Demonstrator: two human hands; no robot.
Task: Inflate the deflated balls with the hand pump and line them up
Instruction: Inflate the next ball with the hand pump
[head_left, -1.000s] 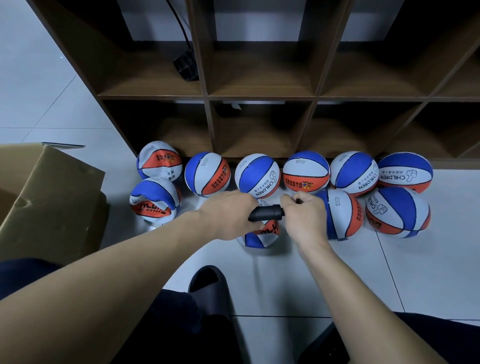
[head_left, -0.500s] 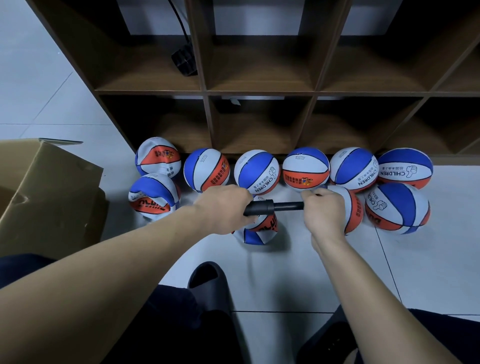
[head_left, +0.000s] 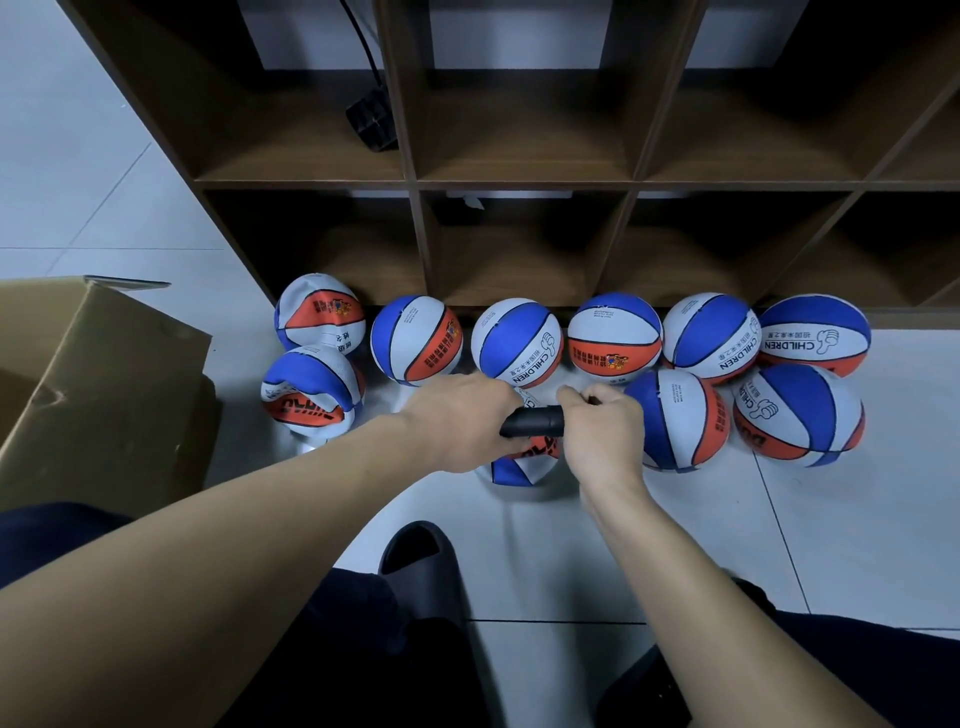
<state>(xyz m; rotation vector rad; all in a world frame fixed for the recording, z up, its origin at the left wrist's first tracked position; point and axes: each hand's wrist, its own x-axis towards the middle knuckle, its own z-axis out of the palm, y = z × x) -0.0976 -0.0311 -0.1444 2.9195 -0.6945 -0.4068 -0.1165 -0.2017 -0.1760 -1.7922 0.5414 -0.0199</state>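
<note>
A black hand pump lies sideways between my hands, above a partly flat blue, white and orange ball. My left hand grips the pump's barrel. My right hand grips the handle, pushed in close against the barrel. Round balls stand in a row along the shelf foot, among them one marked CHILDREN. Two more round balls sit in front at the right. At the left, two wrinkled, sagging balls rest one behind the other.
A brown wooden cubby shelf rises behind the balls, with a black box on a cable in one compartment. An open cardboard box stands at the left. My dark slipper and knees are at the bottom, on white floor tiles.
My right hand pulled the handle out to the right half a second ago, baring the rod, and has now pushed it back in against the barrel. My left hand stayed put.
</note>
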